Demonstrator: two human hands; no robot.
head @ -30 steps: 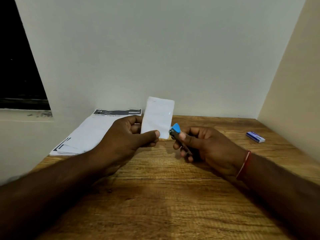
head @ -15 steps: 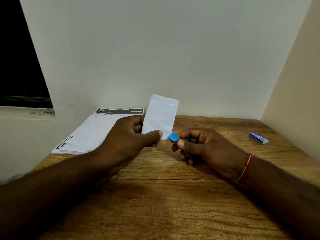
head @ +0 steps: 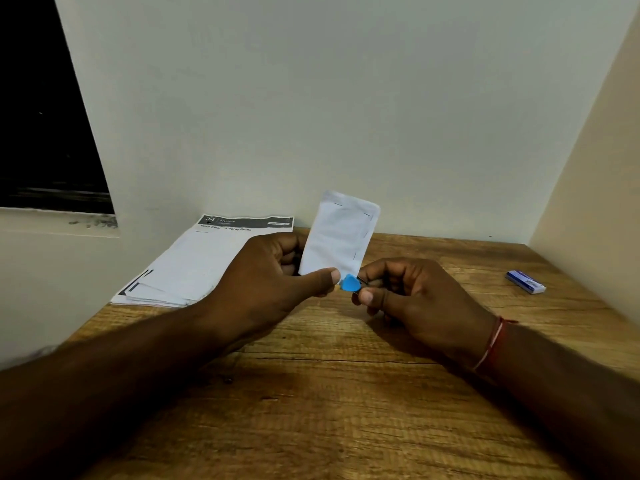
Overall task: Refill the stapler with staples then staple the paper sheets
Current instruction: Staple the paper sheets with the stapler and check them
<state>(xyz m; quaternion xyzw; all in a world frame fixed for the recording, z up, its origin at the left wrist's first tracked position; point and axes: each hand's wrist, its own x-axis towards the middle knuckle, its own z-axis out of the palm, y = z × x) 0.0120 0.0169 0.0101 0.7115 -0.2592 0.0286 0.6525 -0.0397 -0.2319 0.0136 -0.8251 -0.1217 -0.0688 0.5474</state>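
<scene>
Your left grip [head: 270, 275] is curled round the lower end of the folded paper sheets [head: 341, 233], thumb pressed across the front, holding them upright above the bench [head: 329, 410]; short dark marks run along their top and right edges. Your right grip [head: 412, 299] is closed on the small blue stapler [head: 349, 283], thumb and forefinger pinching it, its blue nose at the sheets' lower right corner, just beside your left thumb. A stack of printed pages [head: 201, 261] lies at the bench's back left, a small blue-and-white box [head: 525, 282] well apart at the right.
</scene>
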